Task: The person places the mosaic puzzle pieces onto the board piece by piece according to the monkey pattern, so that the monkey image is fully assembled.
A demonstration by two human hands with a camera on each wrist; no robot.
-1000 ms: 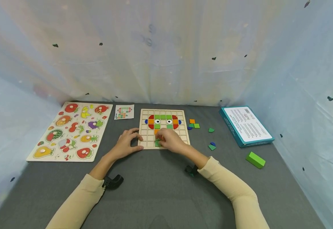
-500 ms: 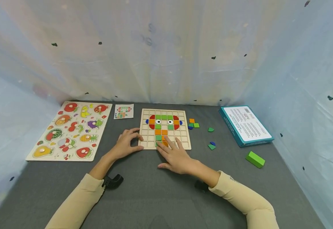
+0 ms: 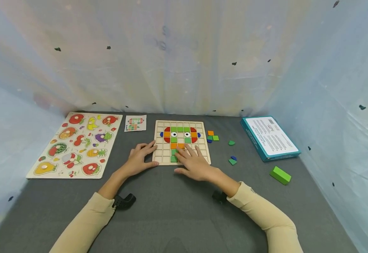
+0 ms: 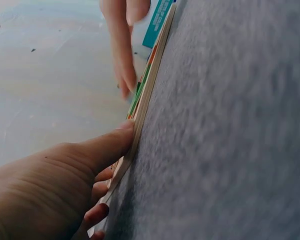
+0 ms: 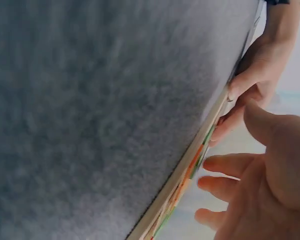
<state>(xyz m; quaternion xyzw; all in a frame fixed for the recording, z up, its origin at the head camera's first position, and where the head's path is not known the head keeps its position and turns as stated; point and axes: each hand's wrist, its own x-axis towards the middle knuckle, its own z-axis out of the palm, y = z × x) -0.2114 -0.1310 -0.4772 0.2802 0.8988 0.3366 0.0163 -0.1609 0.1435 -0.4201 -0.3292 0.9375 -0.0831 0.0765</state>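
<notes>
A wooden grid board [image 3: 182, 142] lies flat in the middle of the table, bearing a face-like pattern of red, green, orange, blue and eye tiles. Below the face, a column of green tiles [image 3: 173, 155] and orange tiles [image 3: 177, 145] runs toward the near edge. My left hand [image 3: 139, 160] holds the board's near left corner, thumb at the corner and fingers along the left side. Over the lower part spreads my right hand [image 3: 195, 164], its fingers extended and hiding some cells. In the right wrist view, that hand [image 5: 270, 175] shows no tile between its fingers.
Several loose tiles [image 3: 213, 135] lie right of the board, with more tiles [image 3: 233, 160] farther right. A pattern card [image 3: 135, 123] and a fruit puzzle board [image 3: 76, 146] are at left. On the right are a teal box [image 3: 271, 138] and a green block [image 3: 280, 175].
My right hand's bent fingers were at the column's lower cells; they straightened as the hand drew back, exposing orange tiles, then it shifted slightly forward. My left hand stays at the board.
</notes>
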